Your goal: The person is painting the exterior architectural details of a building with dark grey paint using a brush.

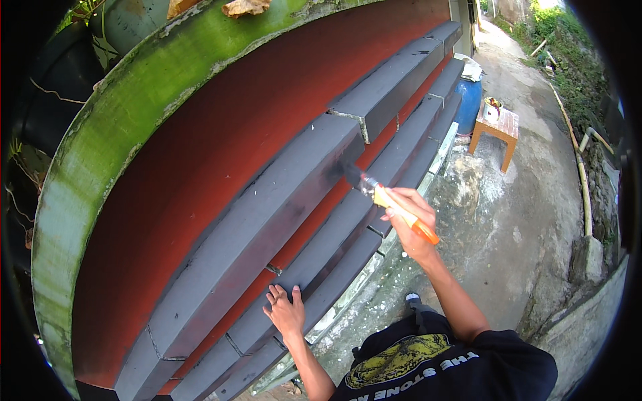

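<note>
My right hand [411, 224] grips a paintbrush [388, 200] with a pale and orange handle. Its dark bristles touch the underside edge of a wide grey moulding band [267, 200] on a red wall [200, 140]. My left hand [286, 311] rests flat, fingers spread, on a lower grey stepped ledge [321, 267]. Fresh darker paint shows on the grey band around the bristles.
A mossy green strip [134, 87] tops the wall. To the right lies a stained concrete path [521, 220] with a small wooden stool [496, 130] carrying a small container, and a blue barrel [468, 103] behind it. Pipes and greenery line the path's far side.
</note>
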The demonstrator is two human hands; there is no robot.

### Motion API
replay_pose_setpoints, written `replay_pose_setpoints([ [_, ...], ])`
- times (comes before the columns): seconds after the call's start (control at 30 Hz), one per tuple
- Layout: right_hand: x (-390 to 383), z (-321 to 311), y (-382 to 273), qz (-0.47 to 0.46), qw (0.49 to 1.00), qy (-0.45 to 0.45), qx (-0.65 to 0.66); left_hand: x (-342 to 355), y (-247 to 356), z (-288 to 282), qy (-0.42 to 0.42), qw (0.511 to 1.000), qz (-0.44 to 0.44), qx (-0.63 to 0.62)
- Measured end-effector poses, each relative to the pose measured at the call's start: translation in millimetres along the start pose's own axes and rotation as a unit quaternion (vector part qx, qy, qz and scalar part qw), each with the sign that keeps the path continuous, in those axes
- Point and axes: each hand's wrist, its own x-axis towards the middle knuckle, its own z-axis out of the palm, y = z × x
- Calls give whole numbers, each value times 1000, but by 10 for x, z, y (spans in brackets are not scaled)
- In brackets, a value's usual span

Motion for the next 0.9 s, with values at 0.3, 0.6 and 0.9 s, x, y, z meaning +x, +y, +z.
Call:
replay_pose_setpoints([
  [0.3,81,78,206,56,998,0,6,6,3,5,12,1000,6,-19],
  [0.6,476,59,-225,-74,981,64,-165,-25,-18,-4,17,1000,0,-16],
  [0.9,224,82,-466,-119,984,-127,-30,7,-34,16,12,1000,-2,-5],
])
